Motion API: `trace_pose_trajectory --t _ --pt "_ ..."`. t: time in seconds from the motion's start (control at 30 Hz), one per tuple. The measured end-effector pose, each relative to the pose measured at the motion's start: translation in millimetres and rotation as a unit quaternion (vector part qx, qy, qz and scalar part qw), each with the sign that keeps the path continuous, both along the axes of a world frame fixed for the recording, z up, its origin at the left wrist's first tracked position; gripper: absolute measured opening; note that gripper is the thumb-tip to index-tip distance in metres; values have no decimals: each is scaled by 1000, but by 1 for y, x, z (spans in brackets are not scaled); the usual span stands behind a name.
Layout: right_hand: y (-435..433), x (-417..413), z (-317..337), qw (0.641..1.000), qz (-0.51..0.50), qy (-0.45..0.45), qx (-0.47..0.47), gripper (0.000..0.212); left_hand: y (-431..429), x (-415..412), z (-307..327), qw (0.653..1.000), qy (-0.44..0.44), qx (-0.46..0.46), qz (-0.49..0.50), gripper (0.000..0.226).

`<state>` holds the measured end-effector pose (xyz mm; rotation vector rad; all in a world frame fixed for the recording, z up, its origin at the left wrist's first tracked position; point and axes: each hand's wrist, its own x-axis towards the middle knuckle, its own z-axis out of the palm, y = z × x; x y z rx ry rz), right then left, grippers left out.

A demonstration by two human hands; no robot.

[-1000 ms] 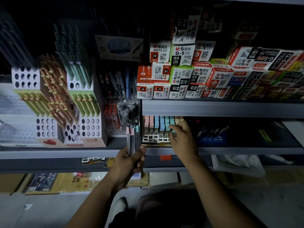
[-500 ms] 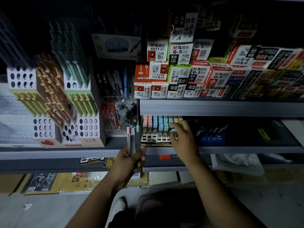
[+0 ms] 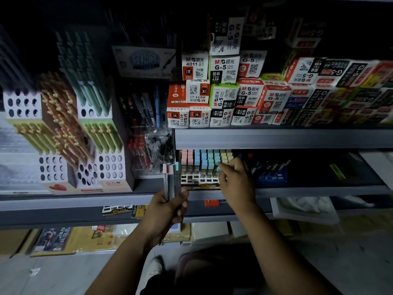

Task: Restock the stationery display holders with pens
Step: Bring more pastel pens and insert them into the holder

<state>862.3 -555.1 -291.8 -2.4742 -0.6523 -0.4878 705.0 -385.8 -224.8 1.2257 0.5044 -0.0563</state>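
Note:
My left hand [image 3: 168,206] grips an upright bundle of pens [image 3: 171,180] with pink and teal caps, held in front of the shelf edge. A slotted display holder [image 3: 198,179] on the middle shelf carries rows of pens with pink, blue, teal and cream caps [image 3: 205,159]. My right hand [image 3: 236,177] reaches to the holder's right side, thumb and forefinger pinched at a teal-capped pen among the front rows. Whether the pen is seated in its slot is hidden by my fingers.
Stacked refill boxes [image 3: 223,96] fill the upper shelf [image 3: 276,138]. A tiered holder with green and orange pens [image 3: 70,128] stands at left, clear tubs of pens [image 3: 151,150] beside it. A dark blue pen tray [image 3: 270,173] sits right of my right hand. Packets lie on the floor below.
My right hand has stayed at the holder's right side with small finger movement. The left hand keeps the bundle in the same place. The view shifted slightly.

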Motion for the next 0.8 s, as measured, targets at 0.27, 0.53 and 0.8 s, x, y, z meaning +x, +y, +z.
trace_pose_trajectory --t 0.27,0.53,0.8 --pt "-1 1 1 999 -17 24 24 12 3 -3 -2 1000 -6 -8 2 16" --pt "7 22 16 998 31 38 -50 9 0 -7 -2 1000 14 5 -3 18" --pt "4 16 12 999 4 35 -1 14 5 -10 -2 1000 9 -1 0 16"
